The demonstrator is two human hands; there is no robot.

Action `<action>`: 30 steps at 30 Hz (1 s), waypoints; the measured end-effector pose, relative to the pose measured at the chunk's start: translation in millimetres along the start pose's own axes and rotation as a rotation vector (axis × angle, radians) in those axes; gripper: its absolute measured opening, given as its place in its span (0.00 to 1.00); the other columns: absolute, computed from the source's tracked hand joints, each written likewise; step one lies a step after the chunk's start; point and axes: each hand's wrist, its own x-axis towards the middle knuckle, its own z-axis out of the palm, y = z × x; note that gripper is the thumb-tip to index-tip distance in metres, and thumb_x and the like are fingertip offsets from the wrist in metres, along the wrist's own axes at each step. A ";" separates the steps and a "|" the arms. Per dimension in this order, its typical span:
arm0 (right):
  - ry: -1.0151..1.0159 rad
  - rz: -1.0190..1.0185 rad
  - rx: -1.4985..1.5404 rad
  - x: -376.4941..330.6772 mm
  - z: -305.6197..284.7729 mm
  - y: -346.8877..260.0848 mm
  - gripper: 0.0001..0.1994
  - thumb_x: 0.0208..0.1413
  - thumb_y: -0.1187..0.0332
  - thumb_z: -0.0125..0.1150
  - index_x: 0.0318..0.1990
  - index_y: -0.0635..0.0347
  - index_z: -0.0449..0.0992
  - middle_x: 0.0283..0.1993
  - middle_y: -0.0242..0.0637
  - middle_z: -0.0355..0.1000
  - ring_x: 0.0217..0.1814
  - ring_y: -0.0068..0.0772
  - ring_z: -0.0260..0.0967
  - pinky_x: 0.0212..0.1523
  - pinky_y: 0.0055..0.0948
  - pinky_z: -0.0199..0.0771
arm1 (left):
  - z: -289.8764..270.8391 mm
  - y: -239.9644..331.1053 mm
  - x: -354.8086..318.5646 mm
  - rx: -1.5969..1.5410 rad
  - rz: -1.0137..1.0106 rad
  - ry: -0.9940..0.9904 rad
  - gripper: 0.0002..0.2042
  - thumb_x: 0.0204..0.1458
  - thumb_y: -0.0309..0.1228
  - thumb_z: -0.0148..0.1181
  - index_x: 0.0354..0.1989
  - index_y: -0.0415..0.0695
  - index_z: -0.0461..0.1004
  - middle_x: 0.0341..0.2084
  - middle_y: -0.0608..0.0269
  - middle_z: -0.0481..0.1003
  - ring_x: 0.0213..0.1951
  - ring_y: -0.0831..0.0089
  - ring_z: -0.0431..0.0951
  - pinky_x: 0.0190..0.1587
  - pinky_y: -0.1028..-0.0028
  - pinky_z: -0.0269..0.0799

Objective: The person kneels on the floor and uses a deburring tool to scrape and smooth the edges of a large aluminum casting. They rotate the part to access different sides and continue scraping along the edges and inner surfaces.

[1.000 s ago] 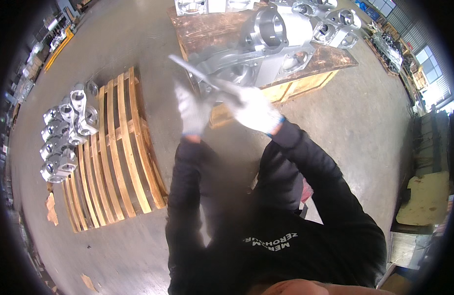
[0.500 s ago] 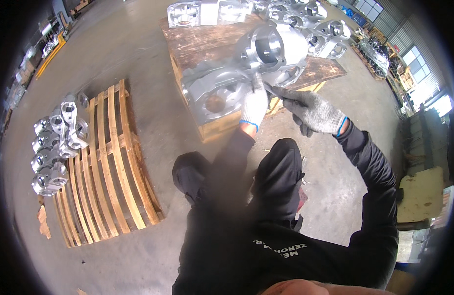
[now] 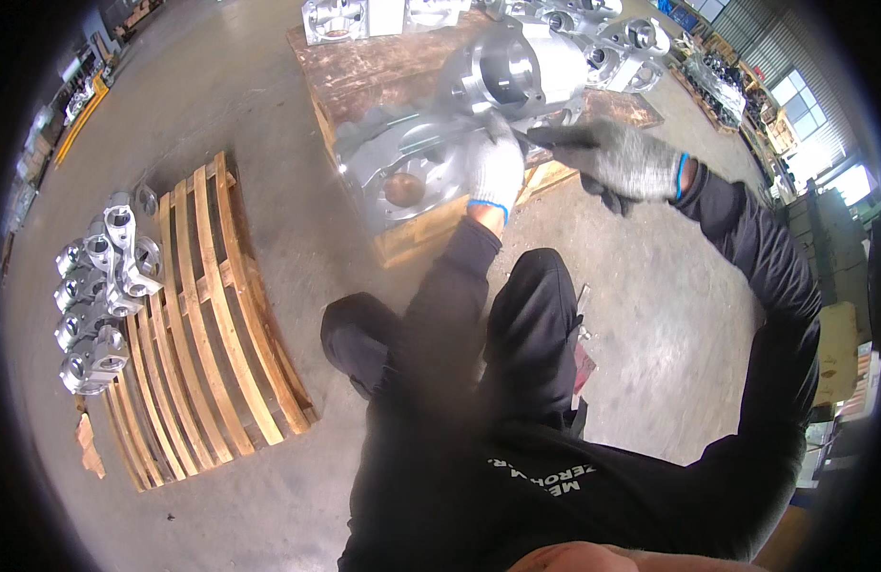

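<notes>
A large silvery metal casting (image 3: pixel 557 72) with a wide round bore lies on a wood-topped stand (image 3: pixel 350 76) before me. Its flatter, ribbed part (image 3: pixel 359 186) reaches toward the near left corner. My left hand (image 3: pixel 496 173), in a white knit glove with grey fingertips, is closed against the casting just below the bore. To its right my right hand (image 3: pixel 631 160), gloved in grey and smeared by motion, has its fingers drawn together and its tips close to the left hand. Something dark and thin seems to lie at those tips, too blurred to name.
More castings (image 3: pixel 336 21) stand along the stand's far side. On the floor to the left lies a slatted wooden pallet (image 3: pixel 264 324) with several smaller metal parts (image 3: pixel 107 353) at its left edge. Loaded pallets (image 3: pixel 712 95) line the far right.
My right hand has moved up and to the right, its elbow swinging outward. The left hand stays at the casting. The view has shifted slightly.
</notes>
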 end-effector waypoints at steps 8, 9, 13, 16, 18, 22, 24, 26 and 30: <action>-0.003 0.137 -0.017 -5.3 2.4 -10.1 0.28 0.75 0.54 0.48 0.78 0.48 0.62 0.23 0.31 0.67 0.17 0.22 0.71 0.16 0.25 0.75 | -20.0 28.5 -3.5 0.011 -0.277 -0.263 0.34 0.71 0.53 0.40 0.53 0.26 0.76 0.50 0.27 0.77 0.55 0.37 0.78 0.60 0.51 0.70; 0.037 0.093 -0.058 -6.5 3.4 -11.3 0.20 0.76 0.56 0.49 0.61 0.62 0.73 0.28 0.34 0.74 0.21 0.28 0.76 0.21 0.29 0.80 | -22.5 32.2 -2.6 0.040 -0.277 -0.310 0.34 0.71 0.53 0.40 0.54 0.26 0.75 0.52 0.26 0.77 0.56 0.36 0.77 0.61 0.50 0.69; -0.013 -0.067 0.017 -7.5 5.9 -13.7 0.24 0.73 0.52 0.52 0.66 0.60 0.72 0.24 0.32 0.70 0.18 0.25 0.73 0.18 0.26 0.77 | -33.3 39.1 -8.1 -0.225 -0.218 -0.263 0.32 0.71 0.52 0.38 0.57 0.30 0.75 0.55 0.28 0.76 0.55 0.40 0.78 0.59 0.52 0.71; -0.018 0.068 0.019 -7.3 7.5 -10.9 0.25 0.73 0.54 0.53 0.70 0.57 0.71 0.24 0.31 0.69 0.18 0.23 0.73 0.18 0.24 0.77 | -30.0 38.6 -11.0 -0.121 -0.191 -0.255 0.30 0.71 0.50 0.38 0.57 0.32 0.76 0.50 0.32 0.79 0.52 0.42 0.80 0.56 0.52 0.73; 0.043 0.061 -0.004 -7.9 5.8 -8.8 0.25 0.74 0.53 0.52 0.71 0.55 0.70 0.25 0.31 0.70 0.18 0.22 0.73 0.18 0.22 0.77 | -19.0 36.8 -7.9 0.079 -0.125 -0.235 0.28 0.71 0.48 0.38 0.52 0.33 0.77 0.42 0.35 0.81 0.47 0.43 0.82 0.52 0.51 0.74; 0.144 -0.143 -0.191 -12.7 -3.5 -10.0 0.25 0.71 0.64 0.56 0.72 0.58 0.68 0.32 0.37 0.76 0.28 0.26 0.79 0.30 0.27 0.83 | -2.1 24.3 4.8 -0.094 -0.109 -0.188 0.31 0.72 0.48 0.37 0.33 0.30 0.77 0.25 0.38 0.79 0.34 0.42 0.82 0.38 0.51 0.73; 0.293 -0.491 -0.389 -18.8 -6.8 -14.6 0.24 0.67 0.72 0.60 0.69 0.61 0.71 0.37 0.42 0.79 0.33 0.31 0.81 0.36 0.29 0.84 | 1.3 20.4 9.6 -0.192 -0.035 -0.135 0.33 0.72 0.48 0.37 0.28 0.29 0.76 0.21 0.39 0.78 0.30 0.43 0.82 0.33 0.53 0.72; 0.499 -0.798 -0.628 -24.7 -8.1 -21.3 0.21 0.61 0.81 0.64 0.62 0.64 0.77 0.44 0.48 0.81 0.42 0.39 0.83 0.44 0.33 0.84 | 4.9 23.3 11.7 -0.394 -0.213 -0.123 0.32 0.72 0.47 0.37 0.27 0.29 0.76 0.20 0.39 0.77 0.29 0.44 0.81 0.32 0.53 0.71; 0.708 -0.861 -0.752 -13.0 -5.4 -33.5 0.10 0.60 0.76 0.66 0.49 0.62 0.84 0.44 0.49 0.81 0.43 0.49 0.82 0.44 0.38 0.83 | -11.8 30.1 10.7 -0.210 -0.253 -0.067 0.37 0.74 0.53 0.35 0.24 0.33 0.76 0.20 0.42 0.78 0.29 0.47 0.82 0.30 0.53 0.69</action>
